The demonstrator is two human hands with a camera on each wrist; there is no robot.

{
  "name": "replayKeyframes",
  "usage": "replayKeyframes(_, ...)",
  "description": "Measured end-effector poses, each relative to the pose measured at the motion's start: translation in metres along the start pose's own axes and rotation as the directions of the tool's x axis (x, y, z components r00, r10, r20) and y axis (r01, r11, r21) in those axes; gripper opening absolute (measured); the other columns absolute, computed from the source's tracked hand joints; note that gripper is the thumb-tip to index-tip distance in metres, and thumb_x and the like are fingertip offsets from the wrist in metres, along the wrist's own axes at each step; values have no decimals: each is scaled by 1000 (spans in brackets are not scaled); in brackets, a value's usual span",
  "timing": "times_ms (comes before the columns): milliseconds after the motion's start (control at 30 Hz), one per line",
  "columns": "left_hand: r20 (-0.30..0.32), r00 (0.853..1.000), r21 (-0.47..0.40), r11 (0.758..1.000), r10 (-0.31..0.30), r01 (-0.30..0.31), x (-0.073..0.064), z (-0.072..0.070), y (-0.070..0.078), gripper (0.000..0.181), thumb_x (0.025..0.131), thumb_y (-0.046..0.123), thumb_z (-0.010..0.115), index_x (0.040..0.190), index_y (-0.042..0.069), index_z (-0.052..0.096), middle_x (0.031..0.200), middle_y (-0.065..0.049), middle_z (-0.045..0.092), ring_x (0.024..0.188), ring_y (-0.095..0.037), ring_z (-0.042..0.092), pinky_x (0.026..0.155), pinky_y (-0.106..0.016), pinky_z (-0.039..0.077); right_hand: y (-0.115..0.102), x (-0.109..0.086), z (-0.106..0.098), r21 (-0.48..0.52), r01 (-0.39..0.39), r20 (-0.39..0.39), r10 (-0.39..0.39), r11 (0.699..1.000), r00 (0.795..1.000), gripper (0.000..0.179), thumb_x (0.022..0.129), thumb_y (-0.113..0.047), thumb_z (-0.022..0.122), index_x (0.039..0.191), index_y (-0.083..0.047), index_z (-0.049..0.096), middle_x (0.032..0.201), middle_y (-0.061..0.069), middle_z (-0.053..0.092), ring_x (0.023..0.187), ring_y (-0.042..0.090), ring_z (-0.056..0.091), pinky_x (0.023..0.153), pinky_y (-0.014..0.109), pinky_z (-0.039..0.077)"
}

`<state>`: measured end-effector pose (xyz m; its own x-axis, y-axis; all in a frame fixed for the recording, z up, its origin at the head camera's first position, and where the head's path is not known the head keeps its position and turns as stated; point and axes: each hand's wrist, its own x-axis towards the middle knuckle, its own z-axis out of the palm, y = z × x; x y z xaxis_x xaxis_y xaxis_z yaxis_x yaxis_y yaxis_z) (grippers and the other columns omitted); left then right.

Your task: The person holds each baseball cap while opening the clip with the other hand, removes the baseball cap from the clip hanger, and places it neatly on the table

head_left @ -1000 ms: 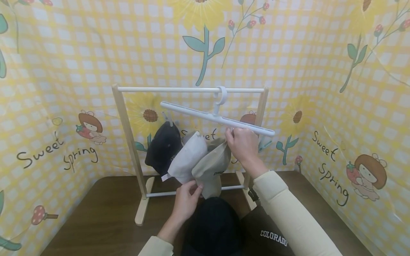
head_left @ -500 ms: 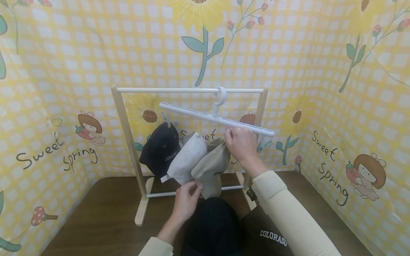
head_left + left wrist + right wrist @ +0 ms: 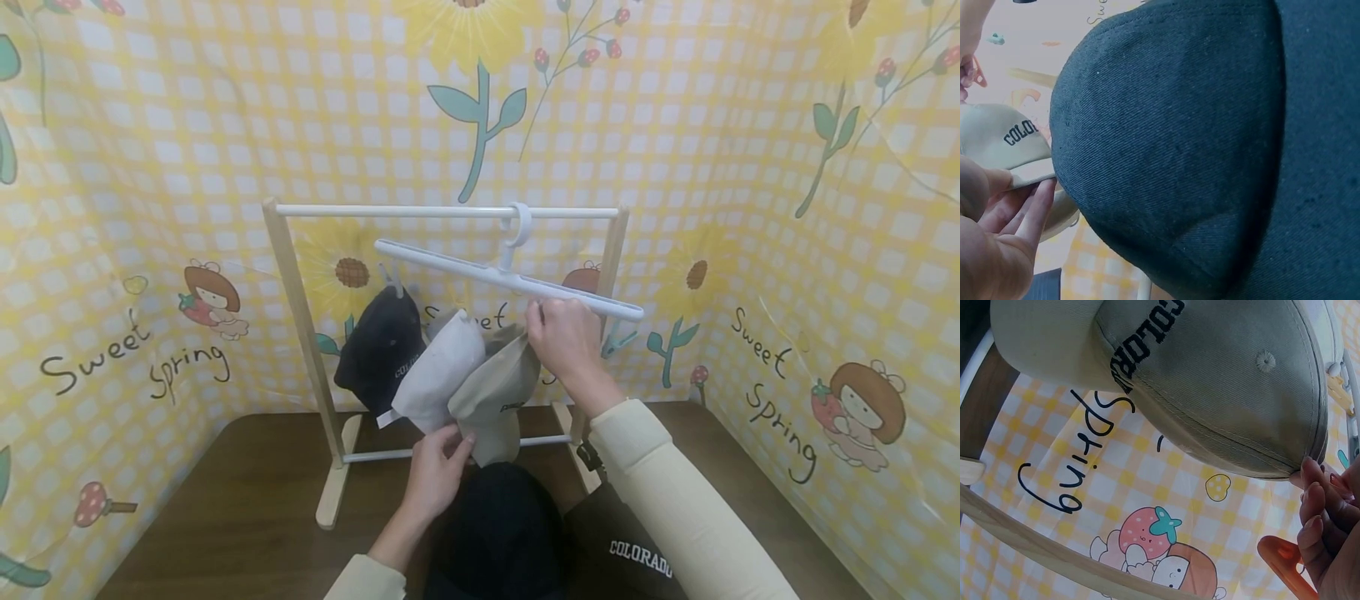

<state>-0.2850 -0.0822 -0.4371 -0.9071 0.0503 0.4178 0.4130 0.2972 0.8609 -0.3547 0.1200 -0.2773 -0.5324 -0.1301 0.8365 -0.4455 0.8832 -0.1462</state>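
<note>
A beige baseball cap with dark lettering hangs tilted below the white hanger. My left hand pinches its brim between thumb and fingers, as the left wrist view also shows. Just under the hanger's bar, my right hand pinches the cap's back edge; its own fingers hide the exact hold. An orange clip is beside that hand in the right wrist view. Left of the beige cap hang a white cap and a black cap, the black one from a pale clip.
The hanger slopes down to the right from the rail of a wooden rack. A teal clip dangles at its right end. In front, a black cap and a dark COLORADO cap are on the brown table.
The black cap on the hanger swings and turns slightly, showing more, then less, of its lettering. Both hands keep their places on the beige cap.
</note>
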Motion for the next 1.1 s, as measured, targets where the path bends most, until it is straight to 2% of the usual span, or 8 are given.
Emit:
replayKeyframes(233, 13, 1000, 12, 1000, -1, 1, 0, 1, 0, 12, 101, 8, 64, 100, 3, 74, 94, -10, 75, 82, -20, 72, 70, -25, 57, 0, 0, -1, 9, -6, 6, 5, 1000, 1000, 51, 100, -16, 56, 52, -16, 39, 43, -1, 36, 40, 18, 33, 38, 33, 27)
replayKeyframes(433, -11, 1000, 49, 999, 12, -12, 2, 0, 1, 12, 100, 7, 65, 94, 3, 74, 88, -9, 75, 76, -18, 71, 66, -25, 56, -1, 1, -1, 20, -1, -1, 1, 1000, 1000, 50, 99, -13, 57, 52, -15, 39, 44, 0, 36, 40, 18, 33, 38, 33, 26)
replayKeyframes(600, -16, 1000, 47, 999, 5, -5, 3, -2, 0, 13, 99, 5, 66, 88, 3, 73, 84, -9, 73, 74, -17, 70, 65, -25, 57, -1, 0, 0, 25, -2, -1, 2, 1000, 1000, 50, 99, -14, 57, 52, -15, 39, 44, 0, 37, 40, 18, 33, 38, 32, 26)
replayKeyframes(800, -20, 1000, 63, 998, 3, -2, 3, -6, 2, 17, 98, 5, 67, 82, 4, 71, 78, -8, 72, 71, -22, 70, 64, -24, 57, -1, 0, 0, 33, 3, -9, -3, 999, 1000, 50, 99, -13, 57, 52, -15, 40, 44, 0, 38, 40, 19, 35, 38, 33, 27)
replayKeyframes(1100, -11, 999, 92, 995, 45, -44, 4, -16, 8, 10, 97, 1, 67, 89, 0, 74, 87, -12, 75, 72, -20, 70, 64, -24, 58, -1, 0, 0, 61, -9, 7, 9, 998, 1000, 50, 101, -17, 51, 53, -16, 39, 44, -1, 36, 39, 17, 31, 38, 31, 25)
